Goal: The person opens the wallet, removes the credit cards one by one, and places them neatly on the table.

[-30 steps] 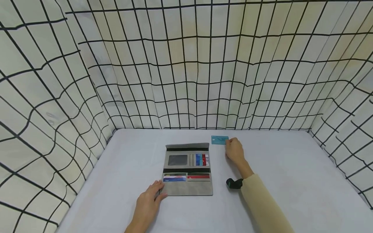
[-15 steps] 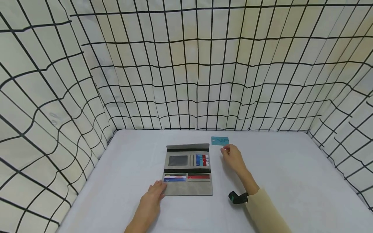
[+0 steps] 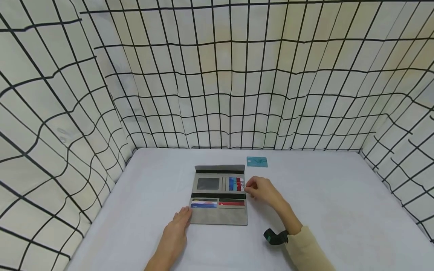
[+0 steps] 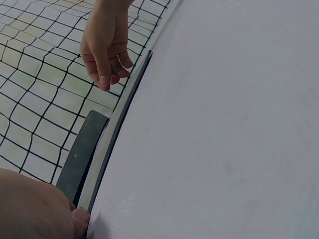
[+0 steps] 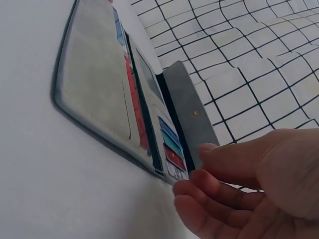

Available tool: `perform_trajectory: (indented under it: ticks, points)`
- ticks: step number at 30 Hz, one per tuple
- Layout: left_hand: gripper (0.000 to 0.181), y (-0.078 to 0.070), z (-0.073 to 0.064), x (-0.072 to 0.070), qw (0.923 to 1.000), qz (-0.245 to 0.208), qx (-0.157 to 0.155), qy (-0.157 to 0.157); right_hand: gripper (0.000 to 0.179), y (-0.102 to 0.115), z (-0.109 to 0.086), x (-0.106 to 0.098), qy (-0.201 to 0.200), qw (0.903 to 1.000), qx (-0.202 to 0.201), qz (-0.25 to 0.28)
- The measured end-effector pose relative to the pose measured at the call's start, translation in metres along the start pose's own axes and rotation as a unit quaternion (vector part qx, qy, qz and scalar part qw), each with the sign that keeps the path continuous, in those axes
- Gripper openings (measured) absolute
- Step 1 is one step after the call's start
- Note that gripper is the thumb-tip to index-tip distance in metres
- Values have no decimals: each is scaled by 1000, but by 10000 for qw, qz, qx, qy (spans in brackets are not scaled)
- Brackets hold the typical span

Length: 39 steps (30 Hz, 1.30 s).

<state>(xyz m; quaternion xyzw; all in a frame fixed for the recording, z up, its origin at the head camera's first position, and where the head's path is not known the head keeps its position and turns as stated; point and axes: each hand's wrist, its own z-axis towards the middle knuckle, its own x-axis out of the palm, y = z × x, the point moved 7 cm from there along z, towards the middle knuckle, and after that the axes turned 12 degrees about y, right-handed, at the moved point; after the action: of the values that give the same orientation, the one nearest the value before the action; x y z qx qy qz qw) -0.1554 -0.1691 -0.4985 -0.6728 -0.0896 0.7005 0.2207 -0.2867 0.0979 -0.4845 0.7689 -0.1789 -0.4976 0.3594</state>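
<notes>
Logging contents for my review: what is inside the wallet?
The wallet holds several cards, blue and red among them; their tucked-in portions, and anything deeper inside, are covered.

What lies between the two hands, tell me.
The open wallet, holding cards, lies between the left hand and the right hand; the head view shows it.

A second ago the right hand had its fingers on the right end of the blue card. It has since come nearer and left to the right edge of the wallet, leaving the blue card fully uncovered. Whether its fingertips touch that edge is hard to tell. The sleeve has drawn back nearer. The left hand has pulled its outstretched thumb in, baring the wallet's near left corner.
</notes>
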Motion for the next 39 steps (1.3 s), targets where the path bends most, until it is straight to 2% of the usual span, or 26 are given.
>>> perform_trajectory:
  ticks: [5, 11, 18, 25, 30, 39]
  points:
    - [38, 0, 2, -2, 9998, -33, 91, -152, 7, 9, -1, 11, 569, 9978, -238, -238]
    - [36, 1, 3, -3, 9996, -252, 74, -131, 14, 10, -3, 23, 886, 9930, -216, -753]
    - [36, 4, 3, -4, 9992, -339, -180, -123, 21, 9, -5, 28, 852, 9930, -99, -810]
    - [37, 6, 3, -4, 9984, -387, -391, 91, 22, 8, -4, 29, 867, 9937, -61, -711]
    - [39, 7, 4, -3, 9975, -448, -527, 111, 21, 8, -3, 29, 856, 9935, -99, -741]
    - [40, 6, 5, -3, 9974, -416, -590, 79, 24, 8, -5, 28, 821, 9936, -18, -772]
